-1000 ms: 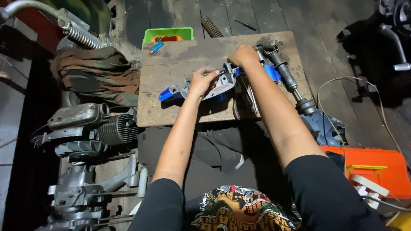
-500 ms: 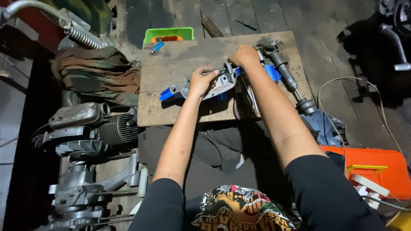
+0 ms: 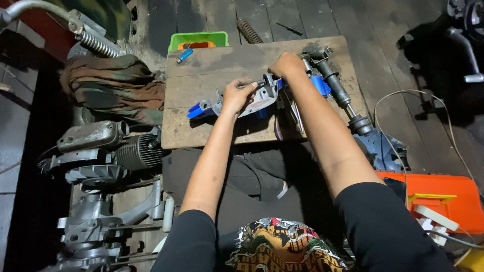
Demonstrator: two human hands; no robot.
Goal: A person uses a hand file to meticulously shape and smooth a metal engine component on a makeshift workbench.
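Fig.: left hand (image 3: pixel 237 95) closed on blue-and-metal bracket assy (image 3: pixel 247 103) atop wooden board (image 3: pixel 212 131). Right hand (image 3: pixel 287 64) grips the assy's far end, w/ a greasy shaft (image 3: pixel 335 88) just right of it.

Dark, worn plank floor (image 3: pixel 393 30) filled the room. A wooden counter (image 3: pixel 212 65) sat centre; a green tray (image 3: pixel 197 38) at twelve o'clock, engine (image 3: pixel 101 151) at nine, orange case (image 3: pixel 443 196) at four.
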